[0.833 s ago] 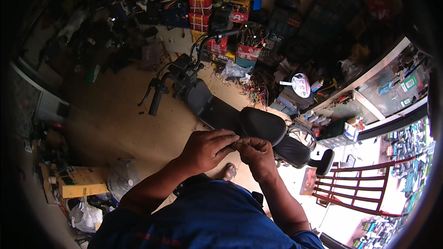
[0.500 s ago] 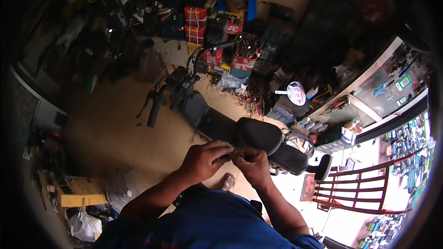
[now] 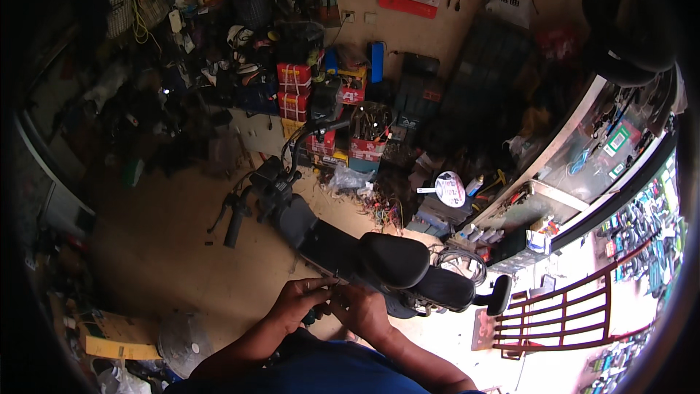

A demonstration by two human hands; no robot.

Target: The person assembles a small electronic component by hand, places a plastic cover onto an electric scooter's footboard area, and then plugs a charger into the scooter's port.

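My left hand (image 3: pixel 297 300) and my right hand (image 3: pixel 362 311) meet in front of my body, with fingertips pinched together. Something small and dark sits between them, too small to name. Just beyond the hands stands an electric scooter with a black padded seat (image 3: pixel 394 259), a second rear seat (image 3: pixel 448 290) and a backrest pad (image 3: pixel 499 295). Its handlebar grip (image 3: pixel 234 226) points toward me on the left. Neither hand visibly touches the scooter.
Red boxes (image 3: pixel 294 92) and a bin of parts (image 3: pixel 371 128) are stacked at the back. Loose wires (image 3: pixel 383 211) and a round hand fan (image 3: pixel 450 189) lie beyond the scooter. To the right are a glass display case (image 3: pixel 576 168) and a wooden chair (image 3: pixel 558 306); a cardboard box (image 3: pixel 120 348) is at lower left.
The view has tilted up, bringing a wall calendar into sight. My hands appear lower and further left in the picture, still pinched together.
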